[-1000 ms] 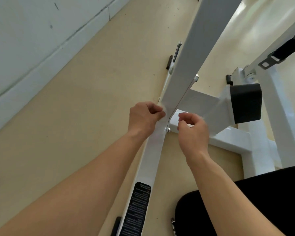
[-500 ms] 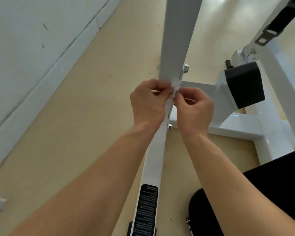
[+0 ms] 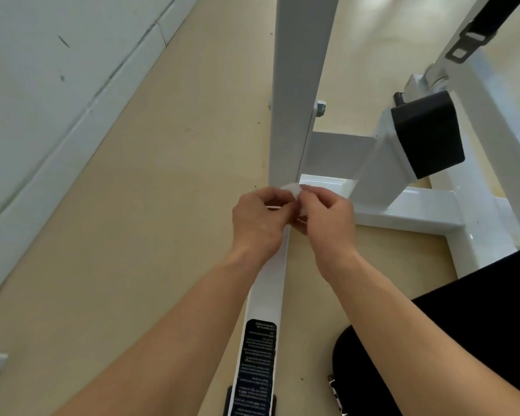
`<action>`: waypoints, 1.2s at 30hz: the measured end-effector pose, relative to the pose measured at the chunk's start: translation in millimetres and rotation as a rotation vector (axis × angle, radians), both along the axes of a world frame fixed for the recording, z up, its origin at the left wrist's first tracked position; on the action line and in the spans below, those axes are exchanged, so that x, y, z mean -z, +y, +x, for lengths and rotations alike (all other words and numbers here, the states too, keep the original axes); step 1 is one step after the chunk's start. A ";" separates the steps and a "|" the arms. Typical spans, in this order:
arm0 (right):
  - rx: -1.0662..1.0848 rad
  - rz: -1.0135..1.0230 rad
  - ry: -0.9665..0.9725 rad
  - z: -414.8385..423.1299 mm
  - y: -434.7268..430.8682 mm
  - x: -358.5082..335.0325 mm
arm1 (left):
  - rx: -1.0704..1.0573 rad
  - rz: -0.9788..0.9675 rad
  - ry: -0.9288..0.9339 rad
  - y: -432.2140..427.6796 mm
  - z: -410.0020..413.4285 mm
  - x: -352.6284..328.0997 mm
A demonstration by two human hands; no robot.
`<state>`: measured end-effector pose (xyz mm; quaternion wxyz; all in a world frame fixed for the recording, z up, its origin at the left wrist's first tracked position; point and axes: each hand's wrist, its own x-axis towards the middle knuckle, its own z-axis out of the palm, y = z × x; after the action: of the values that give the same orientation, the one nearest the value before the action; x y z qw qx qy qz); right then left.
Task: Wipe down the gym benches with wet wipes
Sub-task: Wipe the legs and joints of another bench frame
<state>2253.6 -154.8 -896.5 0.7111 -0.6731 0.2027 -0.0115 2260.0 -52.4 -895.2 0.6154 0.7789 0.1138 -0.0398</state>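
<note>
Tight two-handed grip: left hand (image 3: pixel 260 225) and right hand (image 3: pixel 327 226) pinching one small crumpled wet wipe (image 3: pixel 292 188) between fingertips, at the foot of the white bench post (image 3: pixel 297 85), above the sloping frame bar (image 3: pixel 270 286). Drawn together within the last second; earlier apart, either side of the bar, wipe in the left only. Likely refolding for a clean face, so wiping paused, not finished.

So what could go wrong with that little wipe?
The wet wipe is bunched small, pinched between the left hand and right hand. It might slip onto the floor and get dirty. Bunched like that, it may miss parts of the white frame post. Wiping upward, knuckles could scrape the bolt.
</note>
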 end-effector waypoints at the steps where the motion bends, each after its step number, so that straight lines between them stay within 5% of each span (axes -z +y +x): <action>1: -0.041 0.065 -0.028 -6.5 -5.5 -0.1 | 0.050 -0.024 -0.001 -0.9 -4.5 -0.3; 4: 0.042 -0.026 -0.096 -9.2 -25.0 3.8 | 0.104 -0.021 -0.001 -5.0 -8.4 -5.5; 8: 0.260 -0.483 -0.245 12.5 -34.2 1.5 | -0.015 0.010 0.026 0.3 -6.3 -13.6; 12: 0.211 -0.814 -0.560 43.7 -27.3 -2.5 | -0.077 -0.029 0.056 13.2 -2.5 -26.5; 18: 0.194 -1.079 -0.597 65.9 -24.5 13.6 | -0.067 -0.071 0.074 17.3 -9.2 -29.7; 30: 0.235 -0.795 -0.505 67.0 -26.2 5.0 | -0.113 -0.130 0.159 29.9 -14.1 -21.4; 36: 0.174 -0.626 -0.238 63.5 -24.7 24.3 | -0.127 -0.149 0.196 32.1 -20.8 -15.8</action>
<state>2317.2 -179.5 -920.8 0.4849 -0.8328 0.1617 -0.2124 2239.3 -20.3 -879.4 0.6588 0.7146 0.2193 -0.0852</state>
